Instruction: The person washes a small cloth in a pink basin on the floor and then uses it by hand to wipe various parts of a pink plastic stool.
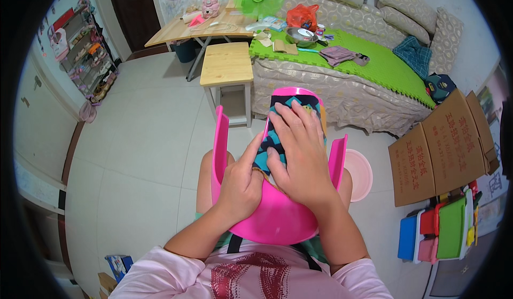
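Note:
On my lap rests a bright pink moulded plastic piece point(278, 225), like a small chair seat with raised sides. A folded patterned cloth point(262, 161) in navy, teal and yellow, with a tan edge, lies over its upright middle part. My right hand point(300, 152) is laid flat over the cloth, fingers stretched upward and thumb out to the left. At the cloth's lower left corner my left hand point(243, 184) grips the edge, one finger pointing up along its side; the other fingertips are hidden.
A wooden stool point(227, 66) stands ahead, before a wooden table point(179, 32) and a sofa with a green foam mat point(385, 72). To the right are a pink basin point(359, 176), a cardboard box point(441, 152) and coloured bins point(451, 227). A shoe rack point(88, 53) stands far left.

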A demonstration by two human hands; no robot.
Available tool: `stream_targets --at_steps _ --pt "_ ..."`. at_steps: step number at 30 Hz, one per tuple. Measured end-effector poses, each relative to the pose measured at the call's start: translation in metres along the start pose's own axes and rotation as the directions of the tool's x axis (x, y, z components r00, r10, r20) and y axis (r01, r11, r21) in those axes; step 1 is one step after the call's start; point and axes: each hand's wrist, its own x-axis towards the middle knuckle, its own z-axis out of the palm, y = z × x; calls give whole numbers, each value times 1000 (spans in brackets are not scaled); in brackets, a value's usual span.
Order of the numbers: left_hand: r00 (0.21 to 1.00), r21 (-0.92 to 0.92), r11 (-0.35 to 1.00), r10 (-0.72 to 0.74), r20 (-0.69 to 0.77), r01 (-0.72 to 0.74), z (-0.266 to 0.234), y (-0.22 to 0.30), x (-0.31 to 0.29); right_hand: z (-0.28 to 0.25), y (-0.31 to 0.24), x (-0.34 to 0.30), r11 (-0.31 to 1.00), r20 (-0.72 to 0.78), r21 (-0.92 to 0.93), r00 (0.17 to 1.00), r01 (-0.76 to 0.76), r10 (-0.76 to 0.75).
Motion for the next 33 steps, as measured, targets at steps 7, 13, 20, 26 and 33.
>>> stream_targets --at_steps 7,13,20,26,33 --pt "999 -38 999 37 -27 -38 2 -2 -1 0 -2 2 1000 4 -12 1000 -26 26" --pt "999 -41 999 27 -29 -28 2 -5 -1 1 -5 -4 1000 -2 -4 1000 -26 26" --pt "998 -26 998 49 -42 -50 2 -8 1 0 -13 -16 1000 1 0 1000 -20 20" --pt "993 -25 997 65 -94 -68 3 -5 2 0 -14 -16 999 7 -3 999 -33 33" --pt "999 -25 1000 -14 -35 13 0 -1 -1 3 -2 -1 1000 -8 -7 1000 -20 20"
